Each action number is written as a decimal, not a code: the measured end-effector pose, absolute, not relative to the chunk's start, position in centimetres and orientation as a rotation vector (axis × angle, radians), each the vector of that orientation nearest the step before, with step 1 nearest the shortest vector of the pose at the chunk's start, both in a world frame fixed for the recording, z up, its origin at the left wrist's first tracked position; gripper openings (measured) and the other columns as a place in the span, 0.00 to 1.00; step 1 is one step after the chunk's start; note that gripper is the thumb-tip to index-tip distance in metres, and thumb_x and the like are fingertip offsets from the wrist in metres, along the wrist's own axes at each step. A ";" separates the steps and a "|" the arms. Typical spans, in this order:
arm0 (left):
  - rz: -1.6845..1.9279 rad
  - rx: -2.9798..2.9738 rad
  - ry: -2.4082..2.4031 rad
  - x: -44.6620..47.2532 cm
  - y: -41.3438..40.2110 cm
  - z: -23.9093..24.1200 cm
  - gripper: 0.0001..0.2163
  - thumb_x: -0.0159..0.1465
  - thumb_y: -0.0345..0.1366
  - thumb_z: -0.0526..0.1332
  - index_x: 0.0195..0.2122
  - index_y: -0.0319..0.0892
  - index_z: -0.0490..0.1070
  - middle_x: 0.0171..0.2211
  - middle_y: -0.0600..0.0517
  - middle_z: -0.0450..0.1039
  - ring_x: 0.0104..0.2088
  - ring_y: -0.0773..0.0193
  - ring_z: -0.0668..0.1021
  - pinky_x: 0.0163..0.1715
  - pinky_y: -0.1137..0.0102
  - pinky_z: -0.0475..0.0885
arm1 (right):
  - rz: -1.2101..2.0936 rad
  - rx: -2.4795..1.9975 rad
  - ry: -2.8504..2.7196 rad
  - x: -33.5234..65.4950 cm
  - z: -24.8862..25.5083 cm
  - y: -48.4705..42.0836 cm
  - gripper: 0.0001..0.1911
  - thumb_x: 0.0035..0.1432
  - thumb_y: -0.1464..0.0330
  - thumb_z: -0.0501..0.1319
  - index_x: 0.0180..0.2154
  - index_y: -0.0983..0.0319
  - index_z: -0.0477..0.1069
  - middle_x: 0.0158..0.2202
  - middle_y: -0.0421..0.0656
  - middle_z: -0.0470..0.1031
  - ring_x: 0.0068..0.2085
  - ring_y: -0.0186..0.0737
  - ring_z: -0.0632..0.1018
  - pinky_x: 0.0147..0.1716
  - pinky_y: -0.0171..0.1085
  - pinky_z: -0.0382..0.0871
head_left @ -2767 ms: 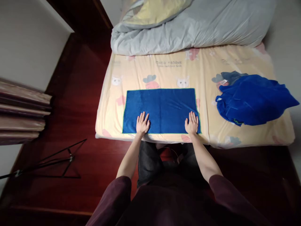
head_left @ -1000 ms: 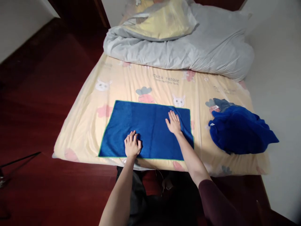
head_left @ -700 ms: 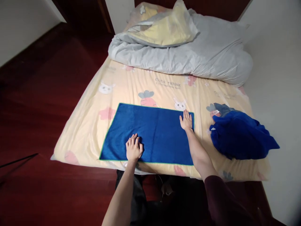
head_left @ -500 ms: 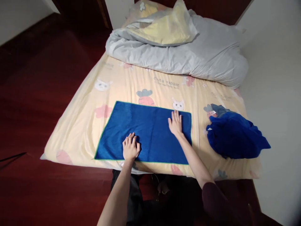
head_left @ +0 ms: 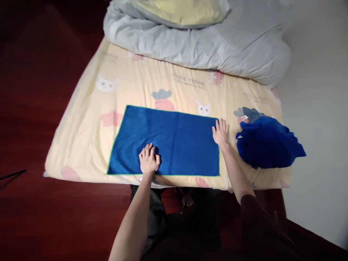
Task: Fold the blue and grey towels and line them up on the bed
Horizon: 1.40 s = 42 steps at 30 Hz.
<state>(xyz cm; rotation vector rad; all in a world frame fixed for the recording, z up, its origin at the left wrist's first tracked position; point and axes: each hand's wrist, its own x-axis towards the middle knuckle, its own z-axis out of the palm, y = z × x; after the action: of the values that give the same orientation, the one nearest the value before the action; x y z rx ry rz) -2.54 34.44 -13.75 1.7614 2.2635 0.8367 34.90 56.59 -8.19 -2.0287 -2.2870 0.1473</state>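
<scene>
Across the bed (head_left: 77,145), I see a pale yellow printed sheet (head_left: 230,98), with wider room left of the cloth than right. A puffy, creased grey quilt (head_left: 198,47) bounds the far side. The smooth, green-hemmed blue cloth (head_left: 190,145) lies spread near the front edge, lightly rippled on its left. Right of it sits a rumpled blue heap (head_left: 268,143). Both hands are apart, unclenched: my left hand (head_left: 149,160) rests on the cloth, fingers bent; my right hand (head_left: 221,134) straddles its right edge near the far corner.
</scene>
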 end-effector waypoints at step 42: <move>0.335 1.534 2.456 -13.3 44.3 -9.7 0.29 0.76 0.41 0.49 0.74 0.31 0.53 0.77 0.34 0.42 0.77 0.44 0.45 0.72 0.38 0.40 | 0.392 -1.824 -1.986 23.7 -13.4 40.9 0.31 0.69 0.68 0.50 0.71 0.62 0.63 0.76 0.47 0.54 0.77 0.50 0.51 0.75 0.63 0.41</move>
<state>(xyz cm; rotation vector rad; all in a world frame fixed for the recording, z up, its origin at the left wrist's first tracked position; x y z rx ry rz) -13.33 44.27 -9.75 1.5342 2.4565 0.3349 23.66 40.92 -13.44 -1.8236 -1.9860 0.3924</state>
